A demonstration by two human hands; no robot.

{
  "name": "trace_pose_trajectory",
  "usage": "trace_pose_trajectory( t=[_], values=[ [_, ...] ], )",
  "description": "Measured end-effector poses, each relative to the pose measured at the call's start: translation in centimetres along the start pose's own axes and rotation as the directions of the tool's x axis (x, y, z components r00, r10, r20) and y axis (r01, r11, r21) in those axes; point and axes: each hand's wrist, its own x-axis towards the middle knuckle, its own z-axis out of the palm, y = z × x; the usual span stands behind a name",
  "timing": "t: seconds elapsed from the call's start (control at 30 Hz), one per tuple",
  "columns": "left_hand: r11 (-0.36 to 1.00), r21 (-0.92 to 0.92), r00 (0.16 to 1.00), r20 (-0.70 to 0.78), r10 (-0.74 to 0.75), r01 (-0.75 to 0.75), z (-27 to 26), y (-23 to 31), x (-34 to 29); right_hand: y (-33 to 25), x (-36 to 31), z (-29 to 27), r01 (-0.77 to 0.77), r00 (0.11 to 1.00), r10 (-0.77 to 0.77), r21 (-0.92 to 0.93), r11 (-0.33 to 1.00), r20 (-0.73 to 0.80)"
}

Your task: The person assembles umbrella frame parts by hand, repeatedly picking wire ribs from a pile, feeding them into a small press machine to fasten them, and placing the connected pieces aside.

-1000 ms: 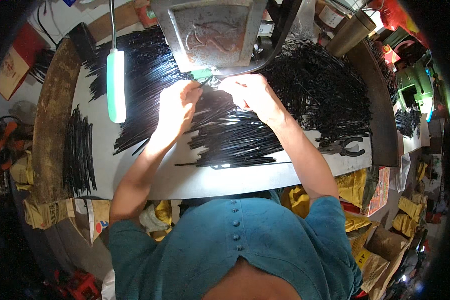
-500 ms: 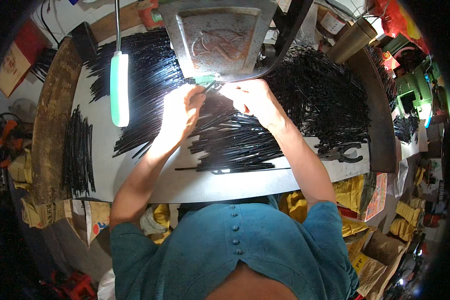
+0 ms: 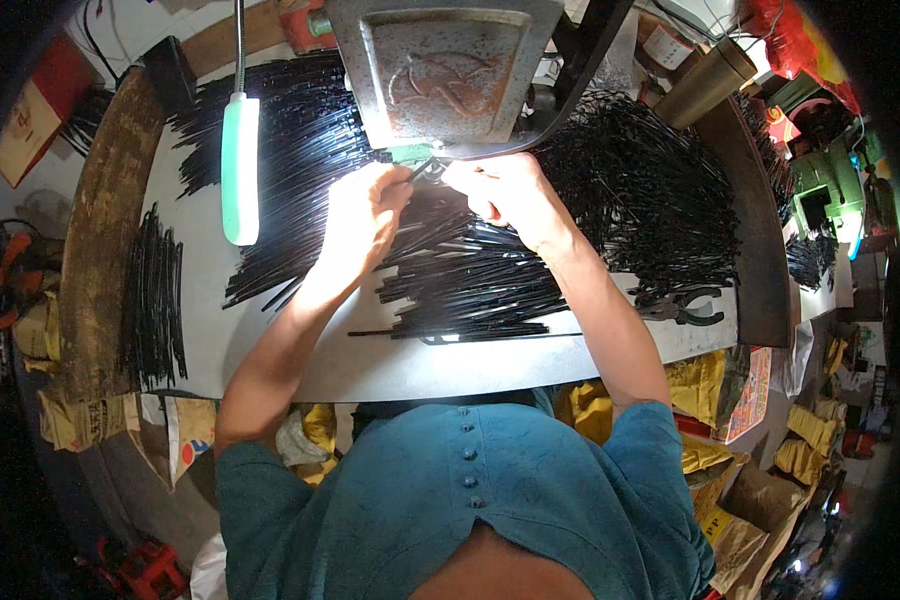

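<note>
In the head view, the left hand was closed in a pinch on a thin, straight black rod, whose free end pointed into the narrow gap below the grey, rust-stained metal machine head. The right hand was curled with its fingertips just beside that end; whether it gripped anything could not be told. Over the preceding second both hands had kept nearly the same pose; the small shift of the whole scene suggested camera movement, and the rod had stayed at the machine, so the work there appeared to be continuing. Dense heaps of black rods crowded the hands on the white table, which lay bare along its near edge. The green-and-white lamp limited room to the left; brown raised side borders closed both ends, with black-handled pliers near the right one.
</note>
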Motion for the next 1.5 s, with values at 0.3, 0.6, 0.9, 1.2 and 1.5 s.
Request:
trace_pose_trajectory(
  t=[0.3,0.6,0.9,1.2,1.5],
  values=[
    [0.997,-0.033,0.997,0.023,0.073,-0.073,0.2,-1.2,0.1,0.5,0.4,-0.1,0.009,1.000,-0.009,-0.010,1.000,0.019],
    [0.666,0.632,0.874,0.039,0.484,-0.397,0.5,0.0,-0.4,1.0,0.2,-0.4,-0.029,0.998,0.025,0.072,0.997,0.050],
    [0.891,0.115,0.890,0.189,0.415,-0.440,1.7,1.9,-5.9,1.0,-0.2,-1.2,-0.007,0.983,0.012,-0.030,1.000,0.181],
    [0.685,0.659,0.944,0.133,0.303,-0.312,-3.0,-1.8,-4.1,0.4,-1.2,-3.7,-0.143,0.972,0.128,-0.067,0.987,-0.196],
    [0.879,0.340,0.937,0.022,0.348,-0.335,-1.9,-0.7,-2.0,1.7,-0.8,-1.4,-0.011,0.949,0.138,0.407,0.913,-0.284]
  ],
)
